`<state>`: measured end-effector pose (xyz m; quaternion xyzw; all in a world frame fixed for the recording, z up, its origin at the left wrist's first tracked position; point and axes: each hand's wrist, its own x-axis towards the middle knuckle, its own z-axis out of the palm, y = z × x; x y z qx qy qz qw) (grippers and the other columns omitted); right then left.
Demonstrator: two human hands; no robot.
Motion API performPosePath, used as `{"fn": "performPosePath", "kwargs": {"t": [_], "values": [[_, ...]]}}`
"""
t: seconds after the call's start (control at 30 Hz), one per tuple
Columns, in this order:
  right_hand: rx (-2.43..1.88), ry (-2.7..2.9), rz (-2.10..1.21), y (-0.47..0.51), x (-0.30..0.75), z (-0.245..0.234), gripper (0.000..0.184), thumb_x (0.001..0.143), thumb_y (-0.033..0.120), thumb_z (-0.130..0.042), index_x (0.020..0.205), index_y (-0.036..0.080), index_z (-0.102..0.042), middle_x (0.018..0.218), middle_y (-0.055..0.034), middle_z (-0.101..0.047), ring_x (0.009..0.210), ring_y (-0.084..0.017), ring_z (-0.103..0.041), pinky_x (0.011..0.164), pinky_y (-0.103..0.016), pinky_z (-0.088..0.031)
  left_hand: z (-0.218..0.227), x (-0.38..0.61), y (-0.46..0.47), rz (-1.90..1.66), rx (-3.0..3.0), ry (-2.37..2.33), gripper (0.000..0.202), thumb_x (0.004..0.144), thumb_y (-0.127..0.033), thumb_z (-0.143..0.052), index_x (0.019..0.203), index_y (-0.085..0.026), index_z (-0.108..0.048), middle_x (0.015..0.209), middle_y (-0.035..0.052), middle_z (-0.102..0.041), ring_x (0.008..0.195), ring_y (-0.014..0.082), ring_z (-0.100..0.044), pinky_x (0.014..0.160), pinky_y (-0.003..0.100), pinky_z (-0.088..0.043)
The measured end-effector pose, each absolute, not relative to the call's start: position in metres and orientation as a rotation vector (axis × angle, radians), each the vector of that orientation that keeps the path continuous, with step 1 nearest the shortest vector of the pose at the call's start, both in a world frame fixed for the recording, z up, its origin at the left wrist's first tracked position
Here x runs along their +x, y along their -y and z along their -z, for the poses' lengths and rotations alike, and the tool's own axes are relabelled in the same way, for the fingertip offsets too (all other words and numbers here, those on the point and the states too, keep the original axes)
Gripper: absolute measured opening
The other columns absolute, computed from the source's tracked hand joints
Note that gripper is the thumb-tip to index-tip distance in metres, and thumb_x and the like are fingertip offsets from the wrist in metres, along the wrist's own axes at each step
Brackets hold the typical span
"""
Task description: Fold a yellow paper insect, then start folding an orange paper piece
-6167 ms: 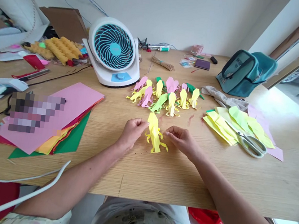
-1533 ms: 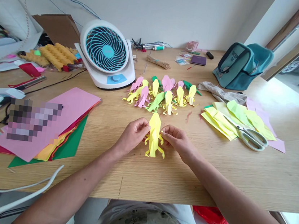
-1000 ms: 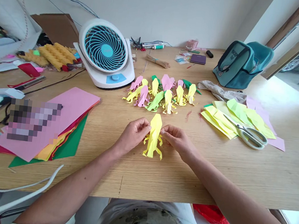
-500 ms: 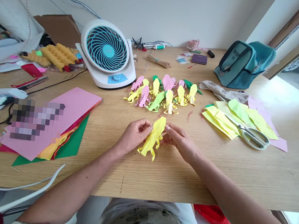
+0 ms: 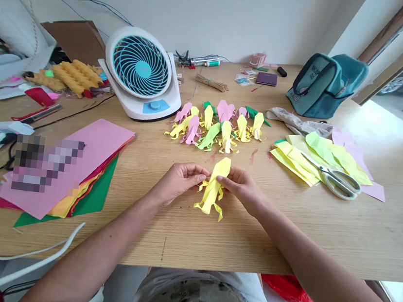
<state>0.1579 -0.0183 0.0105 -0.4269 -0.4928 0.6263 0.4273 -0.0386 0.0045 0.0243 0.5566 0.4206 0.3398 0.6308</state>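
Note:
A yellow folded paper squid (image 5: pixel 212 191) with curled strips at its lower end is held over the table in front of me. My right hand (image 5: pixel 244 189) grips it from the right, thumb on the front and fingers behind. From the left, my left hand (image 5: pixel 184 182) has its thumb and fingers pinched together at the squid's left edge, by a curled strip. Just beyond my hands stand several finished paper squids in pink, yellow and green, among them a light green squid (image 5: pixel 209 136) and a yellow squid (image 5: pixel 226 135).
Scissors (image 5: pixel 340 183) lie on yellow and green paper pieces (image 5: pixel 291 162) at the right. Coloured paper sheets (image 5: pixel 103 139) are stacked at the left. Behind stand a white fan (image 5: pixel 162 112) and a teal bag (image 5: pixel 315 86); a grey cloth (image 5: pixel 296 122) lies near the bag.
The yellow paper squid has turned more upright and shifted slightly right. My right thumb has moved onto its front, and the left hand's fingers have moved lower along its side.

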Motion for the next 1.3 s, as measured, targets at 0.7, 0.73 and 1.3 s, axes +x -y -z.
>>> {"fn": "performPosePath", "kwargs": {"t": [0.7, 0.73, 1.3], "values": [[-1.02, 1.479, -1.551, 0.02, 0.16, -0.007, 0.038, 0.076, 0.049, -0.075, 0.09, 0.017, -0.06, 0.078, -0.0021, -0.066, 0.065, -0.015, -0.06, 0.055, -0.026, -0.045, -0.021, -0.036, -0.001, -0.685, 1.272, -0.999, 0.041, 0.06, -0.047, -0.086, 0.078, -0.014, -0.07, 0.068, 0.0014, -0.067, 0.058, 0.0097, -0.057, 0.053, 0.02, -0.045], [-1.027, 1.456, -1.534, 0.019, 0.16, -0.006, 0.039, 0.076, 0.05, -0.074, 0.09, 0.017, -0.06, 0.079, -0.0025, -0.066, 0.066, -0.015, -0.06, 0.056, -0.026, -0.045, -0.022, -0.036, -0.001, -0.692, 1.267, -0.997, 0.044, 0.063, -0.049, -0.084, 0.085, -0.014, -0.071, 0.074, 0.0029, -0.069, 0.062, 0.011, -0.06, 0.055, 0.02, -0.046], [-1.177, 1.068, -1.465, 0.01, 0.171, -0.008, 0.039, 0.075, 0.056, -0.073, 0.09, 0.021, -0.063, 0.074, 0.0015, -0.061, 0.065, -0.011, -0.054, 0.054, -0.022, -0.04, -0.015, -0.043, -0.006, -0.636, 1.583, -1.007, 0.049, 0.074, -0.033, -0.076, 0.119, -0.018, -0.067, 0.114, 0.0088, -0.072, 0.096, 0.022, -0.068, 0.077, 0.028, -0.051]]}}
